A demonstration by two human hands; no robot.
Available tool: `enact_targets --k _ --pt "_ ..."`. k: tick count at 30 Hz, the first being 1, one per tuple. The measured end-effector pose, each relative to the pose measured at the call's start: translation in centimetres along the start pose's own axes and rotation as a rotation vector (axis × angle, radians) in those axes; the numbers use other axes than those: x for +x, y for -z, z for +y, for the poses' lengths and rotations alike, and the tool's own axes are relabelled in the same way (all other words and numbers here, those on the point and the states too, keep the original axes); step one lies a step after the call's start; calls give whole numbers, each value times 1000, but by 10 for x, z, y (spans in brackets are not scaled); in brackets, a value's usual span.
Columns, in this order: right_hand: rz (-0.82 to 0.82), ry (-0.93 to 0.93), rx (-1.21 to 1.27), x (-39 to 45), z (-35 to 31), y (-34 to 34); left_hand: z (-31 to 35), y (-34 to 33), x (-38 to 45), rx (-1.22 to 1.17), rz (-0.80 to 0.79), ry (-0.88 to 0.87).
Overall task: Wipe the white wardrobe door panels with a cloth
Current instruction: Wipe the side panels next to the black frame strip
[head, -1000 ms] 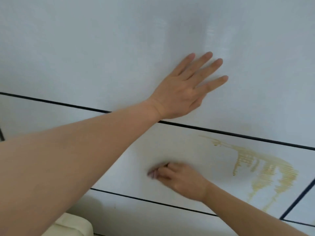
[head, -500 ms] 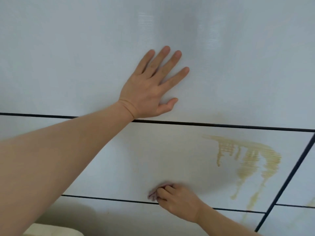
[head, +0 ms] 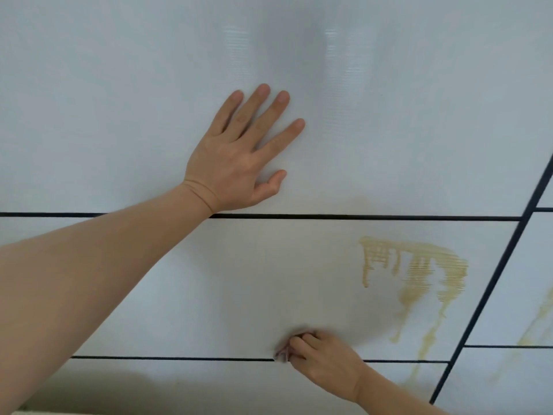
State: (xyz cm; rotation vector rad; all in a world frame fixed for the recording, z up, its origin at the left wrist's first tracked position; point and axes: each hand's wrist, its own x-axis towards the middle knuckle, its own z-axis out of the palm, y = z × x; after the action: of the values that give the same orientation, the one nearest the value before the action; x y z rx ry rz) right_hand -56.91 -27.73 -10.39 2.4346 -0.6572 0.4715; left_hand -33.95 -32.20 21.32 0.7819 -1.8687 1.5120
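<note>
Wardrobe panel — right hand seemingly pinching cloth, left hand flat.

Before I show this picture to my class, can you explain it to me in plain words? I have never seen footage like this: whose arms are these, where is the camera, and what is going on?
The camera is worn on a person's head and looks forward at their own two bare hands, so there is no machine here. The surface is a white wardrobe door divided into panels by thin dark lines. The left hand lies flat on the upper panel, fingers spread. The right hand, lower down, grips a small pinkish cloth against the door by a dark line. To its right, a yellowish-brown stain with drips running down is not yet wiped.
</note>
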Motion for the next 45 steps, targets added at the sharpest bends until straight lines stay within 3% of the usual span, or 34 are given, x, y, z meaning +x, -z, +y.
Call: enact_targets --k 3,5,7,10,12,15,18,20,22,23,26,27,29,30,31,33,36,38,40,42,43,44,45 --pt "73 41 -64 4 14 8 -3 -2 -1 10 13 -3" --pt "318 -52 -172 29 43 55 -2 -3 -2 6 21 -1" --pt "489 -308 -189 48 82 110 -2 -3 -3 8 23 -2" --pt "778 -715 -177 52 111 140 -2 -4 -2 13 34 -9" --pt "674 -735 -75 43 91 115 -1 -4 -2 17 32 -3" --pt "168 -344 85 4 41 56 -2 -4 -1 30 29 1" --pt "-20 -72 19 -30 25 16 -1 -4 -2 22 31 -4" --pt "72 -76 37 -19 38 37 -2 -5 -2 28 30 -11" --pt "252 -240 34 -4 73 79 -2 -5 -2 30 31 -13" --pt "281 -380 -59 2 89 101 -2 -5 -3 28 32 -12" --pt "667 -802 -163 0 123 132 -2 -6 -3 33 39 -11" --pt "640 -833 -212 -3 119 126 -2 -6 -3 38 39 -11" --pt "378 -689 -150 -13 91 94 -2 -6 -3 36 35 -10" --pt "275 -531 -4 -23 72 75 -1 -6 -3 37 33 -11" --pt "67 -400 88 -35 55 60 -1 -5 -2 38 32 -10" --pt "-109 -138 50 -61 46 29 -2 -5 -3 37 34 -7" --pt "-8 41 -49 -54 65 41 -1 -5 -4 35 36 -7" --pt "156 -97 -90 -25 88 81 -1 -5 -4 29 38 -9" --pt "327 -406 -69 -3 116 125 -2 -5 -3 21 37 -13" --pt "644 -756 -70 10 133 150 -2 -5 -3 22 40 -11" --pt "784 -827 -119 16 132 150 -2 -6 -3 27 40 -11" --pt "789 -808 -171 19 122 138 -2 -6 -4 27 39 -12" --pt "687 -723 -195 20 106 117 -1 -5 -4 30 35 -12"
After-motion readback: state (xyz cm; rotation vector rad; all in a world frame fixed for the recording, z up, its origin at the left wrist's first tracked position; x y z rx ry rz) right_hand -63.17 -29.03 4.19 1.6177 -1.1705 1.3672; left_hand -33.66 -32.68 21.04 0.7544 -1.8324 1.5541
